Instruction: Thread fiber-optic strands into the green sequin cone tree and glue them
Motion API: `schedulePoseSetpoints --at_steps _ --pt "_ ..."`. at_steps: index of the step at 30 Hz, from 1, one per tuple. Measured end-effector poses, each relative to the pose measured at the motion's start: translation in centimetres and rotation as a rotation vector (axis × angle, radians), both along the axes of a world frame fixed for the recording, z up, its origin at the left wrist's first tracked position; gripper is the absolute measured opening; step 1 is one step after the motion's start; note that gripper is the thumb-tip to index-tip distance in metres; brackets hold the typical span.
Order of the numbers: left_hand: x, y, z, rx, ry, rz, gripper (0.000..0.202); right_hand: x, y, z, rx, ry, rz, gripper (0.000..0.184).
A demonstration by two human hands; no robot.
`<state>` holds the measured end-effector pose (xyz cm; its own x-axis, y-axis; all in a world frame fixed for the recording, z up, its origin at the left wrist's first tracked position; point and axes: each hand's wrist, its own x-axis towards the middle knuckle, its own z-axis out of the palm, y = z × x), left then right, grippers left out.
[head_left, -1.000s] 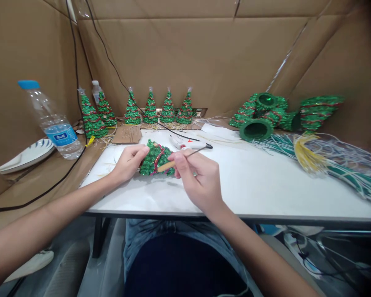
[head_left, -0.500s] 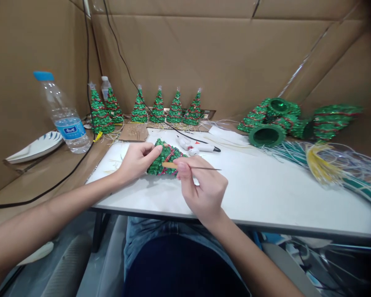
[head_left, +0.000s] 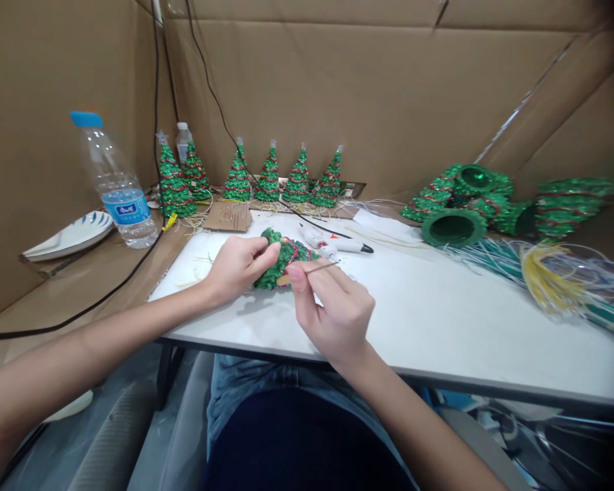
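Observation:
A small green Christmas tree ornament with red garland lies on its side, low over the white table. My left hand is closed around its wide end, thumb on top. Pinched in my right hand is a thin tool with a wood-coloured end and a slim dark shaft. The wood-coloured end is against or just in front of the tree's side; I cannot tell which. My fingers hide part of the tree's narrow end. Just behind the hands lies a white glue gun with a black tip.
Several finished-looking trees stand in a row at the back. Hollow green trees are piled at the right, beside bundled fibre strands. A water bottle and a plate stand left. A black cable crosses there.
The thin tool has tilted, its dark shaft now angling upward to the right. The tree is still in my left hand. The whole view has shifted slightly.

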<state>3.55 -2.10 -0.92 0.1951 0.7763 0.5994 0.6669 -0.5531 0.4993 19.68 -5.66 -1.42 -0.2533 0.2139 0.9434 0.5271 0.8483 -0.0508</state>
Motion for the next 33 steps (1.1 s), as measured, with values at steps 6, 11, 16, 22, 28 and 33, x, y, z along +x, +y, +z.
schedulePoseSetpoints --at_steps 6,11,16,22,28,33 --pt "0.3 0.0 0.2 -0.054 -0.023 -0.036 0.042 0.9 -0.3 0.7 -0.239 0.073 0.012 0.029" --pt "0.4 -0.1 0.2 -0.077 -0.069 -0.039 0.043 3.2 0.6 1.1 -0.491 -0.144 -0.018 0.027" --pt "0.3 0.1 0.1 -0.134 -0.163 -0.094 0.043 4.2 1.4 1.1 -0.564 -0.41 -0.02 0.033" --pt "0.2 -0.1 0.2 -0.232 -0.303 -0.17 0.043 4.0 2.0 1.2 -0.651 -0.507 -0.075 0.041" --pt "-0.1 -0.3 0.4 -0.3 -0.252 -0.217 0.029 4.1 2.3 0.9 -0.539 -0.458 -0.167 0.027" --pt "-0.3 -0.2 0.4 -0.361 -0.239 -0.266 0.024 4.4 2.8 0.5 -0.492 -0.405 -0.181 0.038"
